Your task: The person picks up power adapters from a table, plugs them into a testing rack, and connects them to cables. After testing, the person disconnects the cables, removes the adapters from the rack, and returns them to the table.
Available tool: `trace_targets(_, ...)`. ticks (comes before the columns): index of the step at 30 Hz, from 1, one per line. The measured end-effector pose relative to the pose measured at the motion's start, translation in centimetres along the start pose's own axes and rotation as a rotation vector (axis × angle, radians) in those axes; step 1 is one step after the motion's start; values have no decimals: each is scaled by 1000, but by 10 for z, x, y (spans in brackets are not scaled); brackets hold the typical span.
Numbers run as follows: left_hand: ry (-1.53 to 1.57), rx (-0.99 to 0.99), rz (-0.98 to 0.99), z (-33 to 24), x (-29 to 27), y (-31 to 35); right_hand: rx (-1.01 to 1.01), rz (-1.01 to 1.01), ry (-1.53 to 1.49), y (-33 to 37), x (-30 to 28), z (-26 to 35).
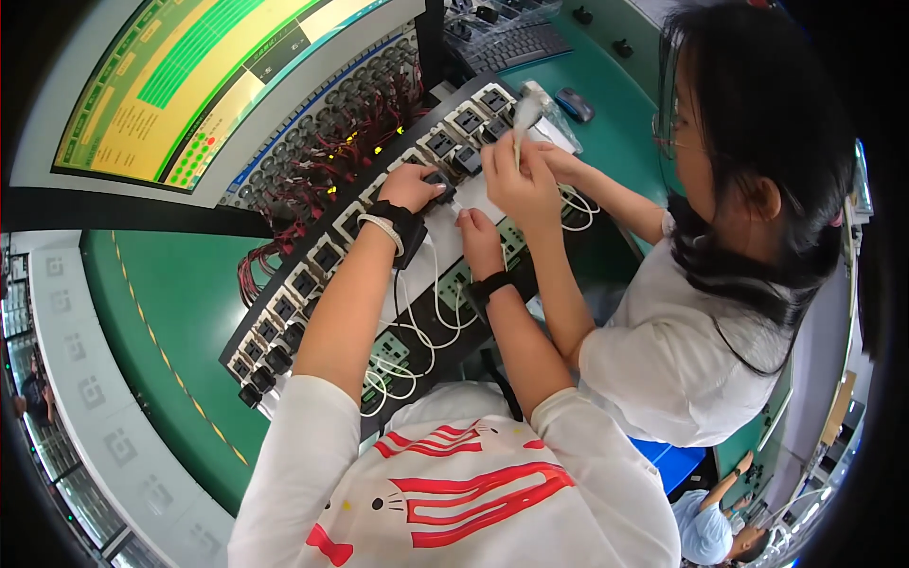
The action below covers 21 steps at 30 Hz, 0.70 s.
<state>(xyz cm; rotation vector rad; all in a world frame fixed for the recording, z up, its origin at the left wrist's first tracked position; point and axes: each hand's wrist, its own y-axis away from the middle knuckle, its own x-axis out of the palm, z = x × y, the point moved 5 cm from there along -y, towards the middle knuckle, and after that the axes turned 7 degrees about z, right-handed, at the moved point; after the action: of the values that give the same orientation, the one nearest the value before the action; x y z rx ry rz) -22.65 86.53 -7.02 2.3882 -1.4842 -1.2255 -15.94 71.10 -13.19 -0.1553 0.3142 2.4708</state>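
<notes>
My left hand (413, 188) is closed round a black power adapter (439, 187) at the row of sockets (352, 221). Just right of it, the thumb and fingers of my right hand (481, 240) pinch the white plug end of a cable (457, 207) close to the adapter's side. Whether that plug sits inside the adapter is too small to tell. White cables (438, 298) hang from the strip toward green panels (388, 354) with ports along the near edge. More black adapters (467, 159) sit in the sockets on both sides of my left hand.
A co-worker's hands (524, 180), to my right, hold a whitish wispy item (526, 115). Red wires (355, 156) run behind the sockets, below a large lit screen (199, 85). A keyboard (519, 47) and a mouse (575, 104) lie on the green bench (620, 104).
</notes>
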Motion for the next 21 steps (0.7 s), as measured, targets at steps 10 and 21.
trace_targets(10, 73, 7, -60, 7, 2, -2, 167, 37, -215, 4, 6, -11)
trace_targets(21, 60, 45, -7, 6, -1, 0, -47, -21, 106, -3, 3, 13)
